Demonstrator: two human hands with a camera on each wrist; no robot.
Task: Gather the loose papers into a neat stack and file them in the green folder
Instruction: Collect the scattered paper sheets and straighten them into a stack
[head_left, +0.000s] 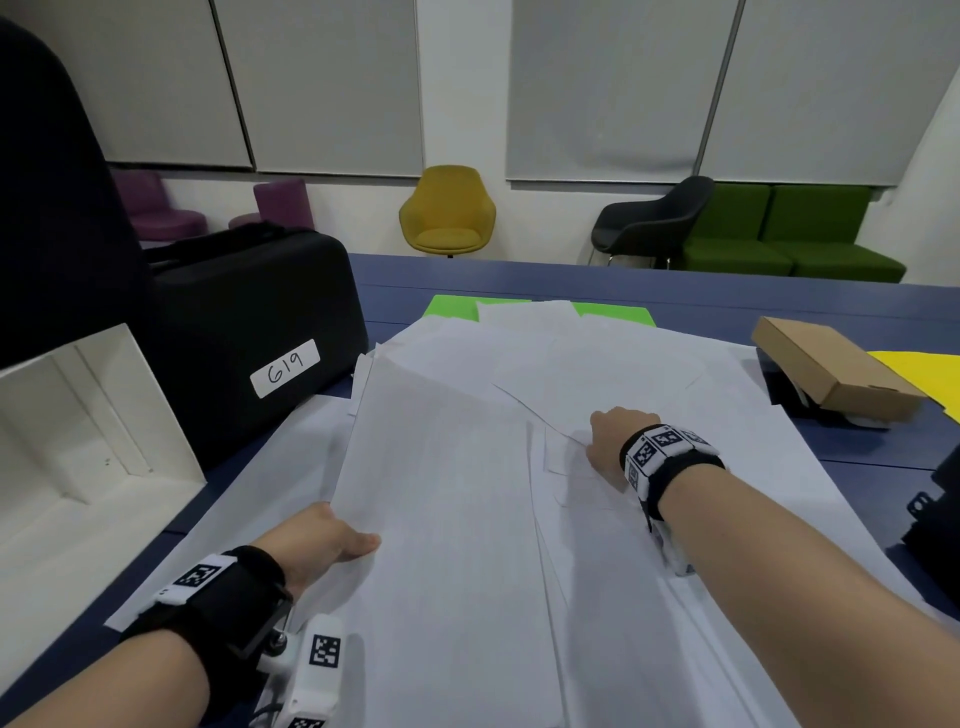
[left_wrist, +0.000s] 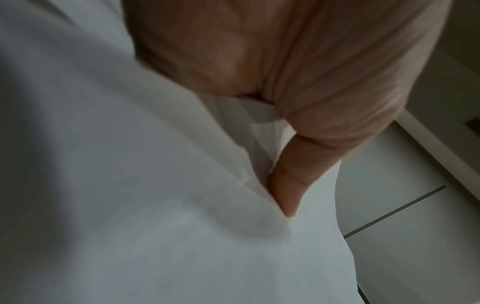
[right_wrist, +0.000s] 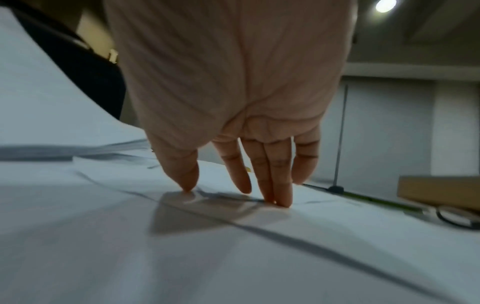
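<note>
Several loose white papers (head_left: 519, 467) lie fanned over the blue table (head_left: 857, 312). The green folder (head_left: 449, 306) peeks out from under their far end. My left hand (head_left: 358, 543) grips the left edge of a lifted sheaf, thumb on top and fingers hidden beneath; in the left wrist view the thumb (left_wrist: 288, 185) presses into the paper (left_wrist: 155, 205). My right hand (head_left: 605, 441) rests on the sheets to the right. Its straight fingertips (right_wrist: 281, 197) touch the top sheet (right_wrist: 233, 246) in the right wrist view.
A black case labelled 619 (head_left: 249, 332) and a white open box (head_left: 78, 441) stand at the left. A cardboard box (head_left: 831, 369), a yellow sheet (head_left: 930, 379) and a black device (head_left: 935, 509) are at the right. Chairs stand beyond the table.
</note>
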